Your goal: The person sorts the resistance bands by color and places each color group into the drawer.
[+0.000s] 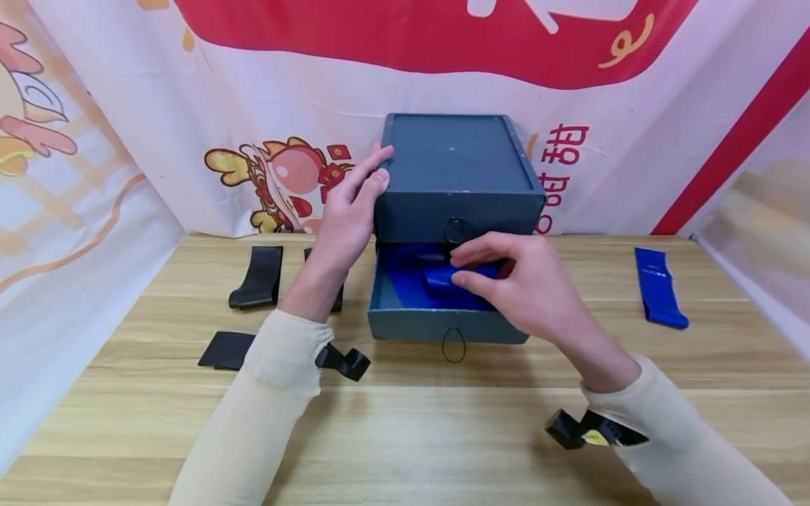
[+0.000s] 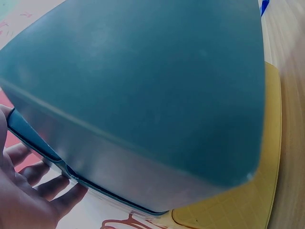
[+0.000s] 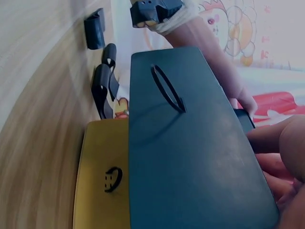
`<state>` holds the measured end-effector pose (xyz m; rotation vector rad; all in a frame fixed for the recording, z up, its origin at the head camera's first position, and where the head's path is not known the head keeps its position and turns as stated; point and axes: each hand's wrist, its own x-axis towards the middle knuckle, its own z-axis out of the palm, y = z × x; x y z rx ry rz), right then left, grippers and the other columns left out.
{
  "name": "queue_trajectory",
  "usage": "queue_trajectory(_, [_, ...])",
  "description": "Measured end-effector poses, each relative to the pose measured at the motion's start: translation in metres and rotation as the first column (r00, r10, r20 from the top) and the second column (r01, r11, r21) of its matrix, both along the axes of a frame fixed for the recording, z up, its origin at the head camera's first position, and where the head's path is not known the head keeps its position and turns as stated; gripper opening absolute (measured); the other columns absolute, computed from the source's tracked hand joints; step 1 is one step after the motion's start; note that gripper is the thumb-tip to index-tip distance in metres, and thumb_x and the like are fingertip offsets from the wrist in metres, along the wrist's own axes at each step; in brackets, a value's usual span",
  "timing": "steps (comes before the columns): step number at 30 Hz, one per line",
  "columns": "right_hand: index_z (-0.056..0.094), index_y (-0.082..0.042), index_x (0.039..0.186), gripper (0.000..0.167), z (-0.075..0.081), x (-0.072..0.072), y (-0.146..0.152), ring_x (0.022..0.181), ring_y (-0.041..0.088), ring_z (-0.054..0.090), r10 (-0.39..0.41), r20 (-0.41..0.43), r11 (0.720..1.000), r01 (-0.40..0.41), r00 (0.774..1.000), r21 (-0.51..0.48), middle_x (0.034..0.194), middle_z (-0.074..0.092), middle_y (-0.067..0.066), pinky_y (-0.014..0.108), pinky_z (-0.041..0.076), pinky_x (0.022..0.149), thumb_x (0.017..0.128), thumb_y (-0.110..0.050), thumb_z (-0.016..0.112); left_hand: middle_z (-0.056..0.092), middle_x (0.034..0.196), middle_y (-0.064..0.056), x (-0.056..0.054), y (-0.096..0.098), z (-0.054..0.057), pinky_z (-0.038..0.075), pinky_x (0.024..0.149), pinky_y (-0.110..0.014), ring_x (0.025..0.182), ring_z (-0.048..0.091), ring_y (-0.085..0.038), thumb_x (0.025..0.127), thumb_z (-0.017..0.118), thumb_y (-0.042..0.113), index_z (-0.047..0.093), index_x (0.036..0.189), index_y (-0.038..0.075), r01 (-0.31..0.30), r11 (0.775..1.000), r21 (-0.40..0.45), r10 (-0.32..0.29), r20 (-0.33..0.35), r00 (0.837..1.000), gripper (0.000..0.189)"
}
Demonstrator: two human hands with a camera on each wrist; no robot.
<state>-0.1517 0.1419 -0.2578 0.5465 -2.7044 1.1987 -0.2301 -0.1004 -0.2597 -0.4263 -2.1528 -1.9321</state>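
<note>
A dark teal drawer box (image 1: 455,154) stands at the back of the table. Its open drawer (image 1: 418,327) has a black loop pull and blue resistance bands (image 1: 405,281) inside. My left hand (image 1: 351,204) rests against the box's upper left edge, fingers extended; the left wrist view shows its fingers (image 2: 52,188) along that edge. Over the open drawer, my right hand (image 1: 519,281) pinches a folded blue resistance band (image 1: 438,278) between thumb and fingers. In the right wrist view the drawer front (image 3: 190,152) hides the fingertips.
Black bands (image 1: 258,277) lie on the table at left, one partly behind the left forearm. Another blue band (image 1: 660,288) lies at right. A yellow drawer front (image 3: 102,176) with a black pull sits below the open drawer. A printed cloth (image 1: 285,91) hangs behind the box.
</note>
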Motion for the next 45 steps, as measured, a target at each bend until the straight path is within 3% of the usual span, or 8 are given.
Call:
queue_trajectory(8, [0.081,-0.017,0.116,0.019,-0.002,-0.001,0.032,0.096,0.007,0.070,-0.017,-0.162,0.993,-0.002,0.987,-0.118,0.114,0.080,-0.002,0.017,0.056,0.076,0.097,-0.018,0.078,0.038,0.170,0.019,0.001,-0.001,-0.001,0.030,0.132,-0.033,0.158,0.031,0.004,0.113,0.049,0.033,0.054,0.157,0.028,0.000,1.000,0.003,0.000,0.006,1.000,0.045])
queue_trajectory(14, [0.080,-0.013,0.121,0.025,-0.001,0.001,0.069,0.094,0.004,0.076,-0.101,-0.195,0.978,0.061,0.975,-0.200,0.112,0.080,-0.013,0.014,0.057,0.075,0.096,-0.014,0.079,0.038,0.170,0.019,0.002,-0.003,0.000,0.030,0.132,-0.032,0.158,0.031,0.003,0.113,0.049,0.033,0.055,0.157,0.027,-0.008,1.000,0.005,0.008,0.004,1.000,0.044])
queue_trajectory(24, [0.075,-0.003,0.126,0.031,-0.015,-0.008,0.148,0.092,-0.002,0.075,-0.229,-0.143,0.952,0.191,0.963,-0.241,0.111,0.080,-0.017,0.008,0.057,0.078,0.096,-0.003,0.076,0.038,0.170,0.019,0.004,-0.008,0.003,0.029,0.132,-0.032,0.158,0.030,0.003,0.113,0.049,0.033,0.055,0.156,0.027,-0.024,1.000,0.007,0.024,0.000,1.000,0.044])
queue_trajectory(28, [0.074,0.000,0.126,0.030,-0.024,-0.012,0.180,0.092,-0.002,0.075,-0.266,-0.086,0.939,0.238,0.960,-0.247,0.110,0.080,-0.018,0.006,0.056,0.080,0.096,-0.004,0.076,0.038,0.170,0.019,0.004,-0.010,0.004,0.029,0.132,-0.031,0.158,0.031,0.004,0.113,0.049,0.033,0.055,0.156,0.028,-0.033,0.999,0.007,0.033,0.000,0.999,0.044])
queue_trajectory(34, [0.073,-0.001,0.128,0.033,-0.043,-0.017,0.217,0.094,-0.005,0.071,-0.328,0.001,0.924,0.321,0.945,-0.207,0.106,0.077,-0.026,0.003,0.053,0.080,0.097,-0.012,0.077,0.037,0.169,0.021,0.004,-0.010,0.003,0.029,0.132,-0.031,0.158,0.030,0.004,0.113,0.050,0.035,0.055,0.156,0.030,-0.036,0.999,0.002,0.036,0.011,0.999,0.044])
queue_trajectory(41, [0.072,-0.007,0.132,0.036,-0.068,-0.023,0.245,0.091,-0.014,0.064,-0.421,0.099,0.895,0.430,0.902,-0.115,0.098,0.069,-0.040,0.001,0.049,0.075,0.100,-0.023,0.074,0.037,0.170,0.019,0.002,-0.005,0.001,0.029,0.132,-0.031,0.158,0.030,0.004,0.113,0.049,0.033,0.055,0.156,0.028,-0.009,1.000,0.022,0.008,0.010,1.000,0.044])
queue_trajectory(45, [0.073,-0.010,0.131,0.038,-0.082,-0.024,0.261,0.092,-0.016,0.062,-0.419,0.154,0.897,0.434,0.895,-0.079,0.097,0.068,-0.043,0.003,0.048,0.072,0.099,-0.029,0.076,0.037,0.170,0.019,0.001,-0.001,0.000,0.029,0.133,-0.033,0.158,0.030,0.004,0.113,0.049,0.034,0.054,0.157,0.028,0.008,1.000,0.014,-0.008,0.016,1.000,0.045])
